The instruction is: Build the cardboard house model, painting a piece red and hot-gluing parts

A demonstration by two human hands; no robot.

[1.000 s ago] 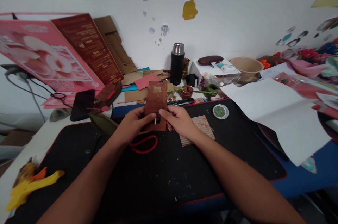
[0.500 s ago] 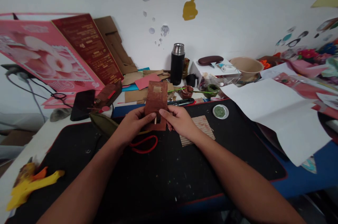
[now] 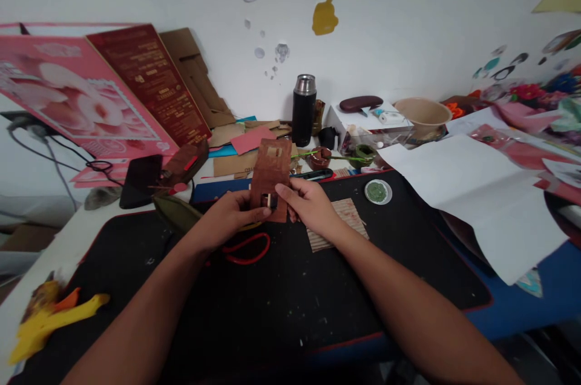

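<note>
Between my hands is a reddish-brown painted cardboard piece (image 3: 271, 168), held tilted above the black mat. It has a small pale rectangle near its top and an opening lower down, where a pale strip shows. My left hand (image 3: 236, 213) grips the lower left edge, its thumb lying by the opening. On the right side, my right hand (image 3: 310, 202) pinches the same piece, thumb in front and fingers mostly behind. Under my right wrist lies a corrugated cardboard square (image 3: 340, 225) with brown smears. A red loop handle (image 3: 249, 250) rests on the mat below my left hand.
A yellow glue gun (image 3: 54, 315) lies at the left edge. Behind the hands stand a black flask (image 3: 304, 111), a jar of brown paint (image 3: 320, 158) and a jar of green paint (image 3: 363, 157). A lid with green paint (image 3: 377, 192) and white paper (image 3: 485, 191) lie right.
The cardboard piece has tilted slightly to the right at its top. My left thumb has shifted a little, and more of the opening and its pale strip shows.
</note>
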